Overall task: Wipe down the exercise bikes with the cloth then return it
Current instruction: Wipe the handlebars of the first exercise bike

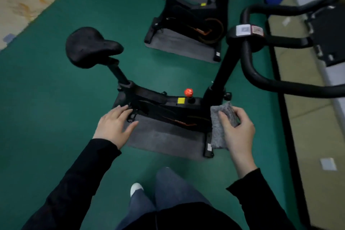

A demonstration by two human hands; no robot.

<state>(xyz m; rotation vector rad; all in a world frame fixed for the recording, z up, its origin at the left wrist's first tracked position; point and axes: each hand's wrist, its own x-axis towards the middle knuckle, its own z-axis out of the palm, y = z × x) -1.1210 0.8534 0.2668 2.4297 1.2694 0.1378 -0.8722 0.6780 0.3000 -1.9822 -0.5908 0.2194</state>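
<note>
The right hand (237,129) is gripping the grey, nubbly cloth (226,109), fingers curled round it. The cloth is hanging just beside the foot of the black handlebar post (225,69). The left hand (113,127) is spreading wide and empty over the black exercise bike frame (168,104) lying between the hands. Best play, I'd say: flattening the cloth on the post just ahead, stroking long, with the left hand steadying the frame.

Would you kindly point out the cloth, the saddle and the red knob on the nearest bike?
cloth (224,107): head view, its grey top edge above the fingers.
saddle (87,46): head view, middle of the black seat.
red knob (188,92): head view, its round top.
</note>
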